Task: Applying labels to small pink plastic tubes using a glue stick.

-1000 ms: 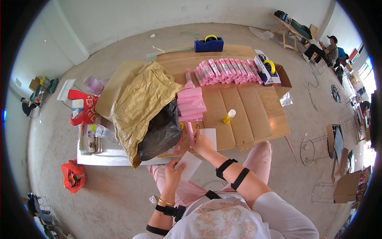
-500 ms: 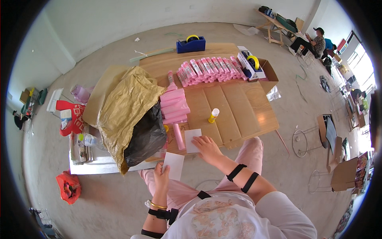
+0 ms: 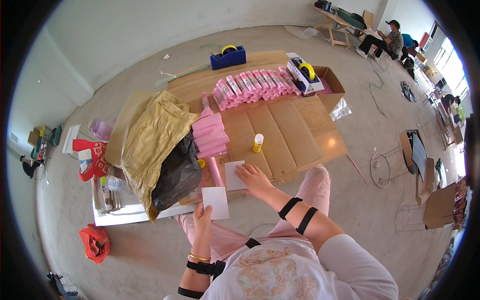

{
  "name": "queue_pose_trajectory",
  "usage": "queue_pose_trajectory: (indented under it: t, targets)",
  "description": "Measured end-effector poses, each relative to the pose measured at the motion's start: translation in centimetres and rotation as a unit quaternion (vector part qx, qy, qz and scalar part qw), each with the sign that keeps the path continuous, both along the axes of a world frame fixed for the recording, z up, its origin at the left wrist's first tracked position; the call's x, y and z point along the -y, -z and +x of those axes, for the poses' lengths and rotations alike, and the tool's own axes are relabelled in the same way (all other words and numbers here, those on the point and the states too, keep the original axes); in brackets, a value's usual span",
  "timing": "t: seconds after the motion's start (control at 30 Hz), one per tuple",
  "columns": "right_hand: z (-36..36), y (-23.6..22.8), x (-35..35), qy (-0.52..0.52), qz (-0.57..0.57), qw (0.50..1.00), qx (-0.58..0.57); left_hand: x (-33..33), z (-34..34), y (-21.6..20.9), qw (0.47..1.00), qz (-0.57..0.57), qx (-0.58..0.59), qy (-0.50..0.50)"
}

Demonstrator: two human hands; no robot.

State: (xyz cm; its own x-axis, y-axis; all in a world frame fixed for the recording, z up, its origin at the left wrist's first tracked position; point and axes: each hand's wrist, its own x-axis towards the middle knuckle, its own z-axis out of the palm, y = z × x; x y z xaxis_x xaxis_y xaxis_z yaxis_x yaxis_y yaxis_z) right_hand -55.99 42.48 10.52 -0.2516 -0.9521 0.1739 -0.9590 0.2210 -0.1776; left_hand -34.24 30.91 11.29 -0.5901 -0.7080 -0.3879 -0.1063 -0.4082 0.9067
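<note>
My left hand (image 3: 202, 218) is closed on a white paper card (image 3: 216, 200), thumb on top, just off the table's near edge. Fingers stretched, my right hand (image 3: 254, 179) lies flat on a second white sheet (image 3: 231, 175) at that edge. Beside this sheet is a loose pink roll (image 3: 215, 172), its near end partly behind the held card. A yellow glue stick with a white cap (image 3: 258, 143) stands upright on the flattened cardboard (image 3: 287, 131), a little beyond my right hand.
Unlabelled pink rolls (image 3: 209, 134) lie left of the cardboard, with labelled pink rolls (image 3: 252, 86) stacked behind. Tape dispensers, one a blue dispenser (image 3: 228, 58), stand at the back. A gold plastic bag (image 3: 155, 135) and black plastic (image 3: 177, 175) cover the left side. A red bag (image 3: 94, 243) sits on the floor.
My left hand has turned the held card more upright and raised it slightly, closer to the sheet. My right hand stays on its sheet. The whole view has shifted a little.
</note>
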Motion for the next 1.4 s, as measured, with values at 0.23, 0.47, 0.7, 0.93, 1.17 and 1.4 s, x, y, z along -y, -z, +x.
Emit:
queue_pose_trajectory:
  t: [0.23, 0.47, 0.7, 0.93, 1.17, 1.4]
  targets:
    - [-1.3, -0.7, -0.1, 0.066, -0.089, 0.97, 0.214, -0.8, -0.6, 0.5, 1.0, 0.021, 0.013, -0.001]
    - [0.8, -5.0, -4.1, 0.01, -0.218, 0.959, 0.179, -2.7, -4.2, -0.5, 0.985, 0.169, -0.022, -0.004]
    - [3.0, -5.9, -7.3, -0.088, -0.149, 0.982, 0.077, -4.6, -8.1, -1.8, 0.99, 0.12, -0.071, 0.029]
    - [1.1, -6.0, -7.9, 0.17, -0.204, 0.826, 0.497, -5.4, -8.9, -2.9, 0.989, 0.025, -0.112, 0.096]
    - [0.3, -3.2, -6.4, 0.242, -0.208, 0.685, 0.654, -6.1, -9.4, -3.3, 0.98, -0.077, -0.095, 0.155]
    - [0.3, -3.0, -6.4, 0.257, -0.22, 0.701, 0.628, -6.5, -9.8, -2.8, 0.984, -0.068, -0.092, 0.135]
